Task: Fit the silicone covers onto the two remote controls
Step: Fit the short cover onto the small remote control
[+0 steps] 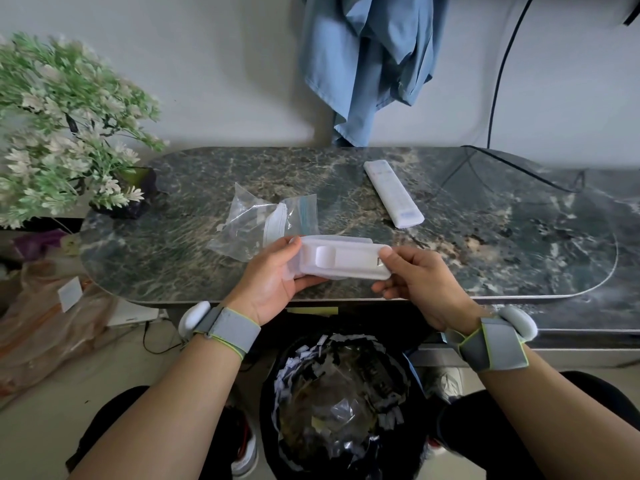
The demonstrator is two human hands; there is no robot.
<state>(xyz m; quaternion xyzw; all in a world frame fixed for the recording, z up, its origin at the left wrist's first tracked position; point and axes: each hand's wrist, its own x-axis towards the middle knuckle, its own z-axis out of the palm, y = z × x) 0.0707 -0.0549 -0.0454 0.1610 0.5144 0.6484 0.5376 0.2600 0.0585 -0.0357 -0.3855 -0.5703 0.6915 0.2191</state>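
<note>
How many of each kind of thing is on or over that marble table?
Remote controls: 2, the held remote and the table remote
Silicone cover: 1, around the held remote
Clear bag pile: 1, bag count unclear
Potted plant: 1
Total: 5

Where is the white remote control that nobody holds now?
In the head view the remote control lies on the marble table, right of centre near the far edge, right of the clear plastic bags.
</note>
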